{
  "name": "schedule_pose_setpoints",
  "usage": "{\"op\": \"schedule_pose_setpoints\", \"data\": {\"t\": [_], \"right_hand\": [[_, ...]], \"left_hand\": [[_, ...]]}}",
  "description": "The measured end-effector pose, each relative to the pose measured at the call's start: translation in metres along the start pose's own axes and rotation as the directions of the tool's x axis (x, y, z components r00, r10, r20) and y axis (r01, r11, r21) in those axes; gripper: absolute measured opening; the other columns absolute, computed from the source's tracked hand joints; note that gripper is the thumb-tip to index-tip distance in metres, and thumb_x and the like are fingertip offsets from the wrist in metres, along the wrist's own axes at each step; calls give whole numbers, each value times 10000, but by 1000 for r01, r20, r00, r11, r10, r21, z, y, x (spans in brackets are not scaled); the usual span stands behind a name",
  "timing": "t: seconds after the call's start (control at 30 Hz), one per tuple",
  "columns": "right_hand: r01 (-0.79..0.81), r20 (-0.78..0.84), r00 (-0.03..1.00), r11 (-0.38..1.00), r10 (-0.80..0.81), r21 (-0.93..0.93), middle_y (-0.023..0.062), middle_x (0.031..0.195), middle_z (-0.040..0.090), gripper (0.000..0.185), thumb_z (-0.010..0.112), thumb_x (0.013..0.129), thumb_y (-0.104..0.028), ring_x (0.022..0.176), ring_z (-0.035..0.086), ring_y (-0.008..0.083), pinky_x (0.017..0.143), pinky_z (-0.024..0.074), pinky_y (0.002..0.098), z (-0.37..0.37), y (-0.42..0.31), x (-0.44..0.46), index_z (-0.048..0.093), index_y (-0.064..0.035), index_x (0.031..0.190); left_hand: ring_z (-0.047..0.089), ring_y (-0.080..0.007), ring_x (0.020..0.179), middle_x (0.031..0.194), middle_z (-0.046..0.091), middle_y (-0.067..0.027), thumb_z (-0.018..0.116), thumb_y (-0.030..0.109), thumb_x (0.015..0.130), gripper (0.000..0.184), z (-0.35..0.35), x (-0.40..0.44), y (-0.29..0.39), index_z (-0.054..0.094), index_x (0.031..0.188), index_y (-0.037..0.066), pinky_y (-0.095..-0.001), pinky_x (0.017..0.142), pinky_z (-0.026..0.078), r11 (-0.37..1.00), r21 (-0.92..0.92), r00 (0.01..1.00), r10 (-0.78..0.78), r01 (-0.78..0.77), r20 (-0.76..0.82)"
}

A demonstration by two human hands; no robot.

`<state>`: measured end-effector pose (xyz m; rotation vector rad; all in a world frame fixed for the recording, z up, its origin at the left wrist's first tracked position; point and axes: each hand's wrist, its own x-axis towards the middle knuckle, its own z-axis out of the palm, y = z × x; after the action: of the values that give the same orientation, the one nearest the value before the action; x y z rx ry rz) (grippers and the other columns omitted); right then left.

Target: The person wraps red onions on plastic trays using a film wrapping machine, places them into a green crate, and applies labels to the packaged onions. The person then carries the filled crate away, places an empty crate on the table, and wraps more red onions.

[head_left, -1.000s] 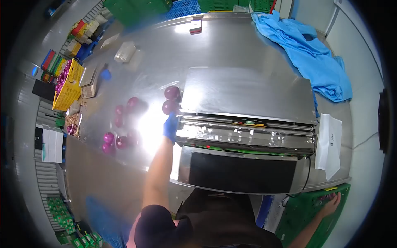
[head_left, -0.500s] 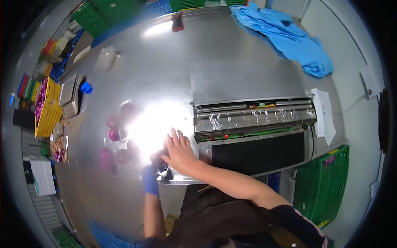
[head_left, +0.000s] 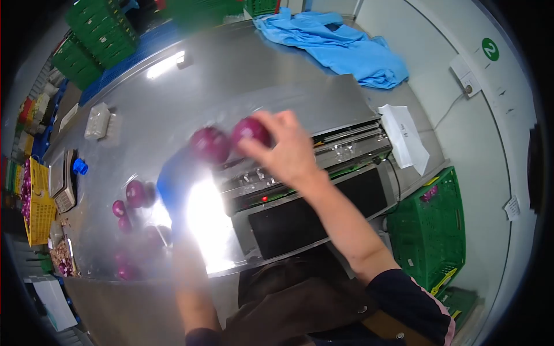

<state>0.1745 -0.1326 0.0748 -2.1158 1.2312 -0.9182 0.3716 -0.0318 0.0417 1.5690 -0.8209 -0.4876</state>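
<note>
My right hand (head_left: 287, 149) is bare, its thumb and fingers closed around a red onion (head_left: 251, 134) above the table by the wrapping machine. Just left of it is a second red onion (head_left: 210, 145), at the fingers of my left hand (head_left: 173, 180). That hand wears a blue glove and is smeared by motion, but it appears to grip this onion. The two onions are side by side, close together. More red onions (head_left: 135, 194) lie on the steel table to the left, some blurred by glare.
The wrapping machine (head_left: 343, 155) has a black pad (head_left: 323, 213) in front. A scale (head_left: 62, 180) and a yellow crate of onions (head_left: 40, 202) stand left. A blue cloth (head_left: 340, 49) lies at the back, paper (head_left: 404, 138) right, and a green crate (head_left: 430, 230) below.
Both hands have moved up and away from the table's front edge, and two red onions now show at them. The view has shifted to the right.
</note>
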Motion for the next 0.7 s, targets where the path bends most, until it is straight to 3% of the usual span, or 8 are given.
{"op": "schedule_pose_setpoints", "data": {"t": [0.13, 0.23, 0.33, 0.37, 0.47, 0.6, 0.67, 0.7], "right_hand": [[-127, -55, 991, 970, 118, -209, 176, 1016, 566, 519, 675, 776, -490, 865, 608, 356, 782, 495, 418, -45, 92, 35, 629, -141, 1158], [-153, 23, 987, 967, 161, -205, 184, 1011, 568, 544, 647, 806, -504, 861, 607, 358, 781, 490, 423, -62, 123, 31, 608, -145, 1213], [-26, 221, 974, 993, 51, -116, 146, 1117, 541, 491, 654, 842, -376, 856, 621, 300, 739, 503, 374, -100, 139, 22, 551, -178, 1279], [40, 252, 967, 995, -17, -87, 127, 1162, 529, 477, 660, 840, -315, 856, 627, 278, 717, 510, 356, -124, 144, 19, 543, -195, 1286], [448, 486, 831, 845, -272, -293, 58, 1286, 481, 485, 658, 809, -151, 860, 641, 219, 651, 523, 307, -182, 185, 15, 543, -247, 1271], [753, 613, 577, 641, -540, -145, 11, 1379, 432, 525, 635, 769, -68, 873, 652, 199, 606, 538, 302, -163, 219, 17, 555, -301, 1233], [723, 541, 585, 691, -604, -11, 19, 1255, 555, 298, 625, 846, -133, 892, 648, 184, 634, 537, 299, -147, 213, 15, 634, -235, 1126], [642, 489, 631, 759, -602, 107, 19, 1160, 607, 211, 621, 859, -146, 853, 652, 185, 633, 534, 294, -147, 219, 9, 660, -193, 1061]], "left_hand": [[553, -112, 663, 757, 614, -57, 612, 152, 845, 154, 115, 64, -33, 637, 891, 7, -276, 621, 455, 996, 15, 942, -86, 86, 324], [616, -142, 742, 900, 666, -101, 632, 89, 838, 190, 141, 50, -17, 650, 982, -34, -286, 678, 511, 953, 227, 883, -276, 200, 380], [624, -200, 937, 1104, 638, -131, 653, 101, 838, 261, 112, 29, -17, 646, 1085, 17, -311, 816, 502, 968, 249, 915, -75, -29, 397], [578, -231, 1046, 1205, 589, -121, 669, 100, 806, 353, 91, 18, -8, 629, 1156, 76, -333, 885, 467, 887, 333, 871, 139, -322, 472], [458, -313, 1225, 1409, 451, -82, 693, 75, 690, 665, 44, 7, 0, 553, 1315, 254, -418, 1030, 361, 98, 529, 527, 343, -843, 777], [526, -229, 1066, 1353, 498, -13, 669, 162, 694, 627, 55, 2, 8, 557, 1294, 305, -427, 1028, 368, 3, 364, 360, 163, -931, 919], [559, -186, 921, 1205, 603, 38, 650, 146, 707, 467, 60, -5, 7, 651, 1162, 250, -396, 934, 424, 69, 433, 436, 37, -899, 899], [576, -197, 882, 1141, 629, 5, 658, 142, 715, 426, 41, -9, -12, 664, 1136, 206, -380, 866, 455, 188, 453, 482, 158, -871, 862]]}}
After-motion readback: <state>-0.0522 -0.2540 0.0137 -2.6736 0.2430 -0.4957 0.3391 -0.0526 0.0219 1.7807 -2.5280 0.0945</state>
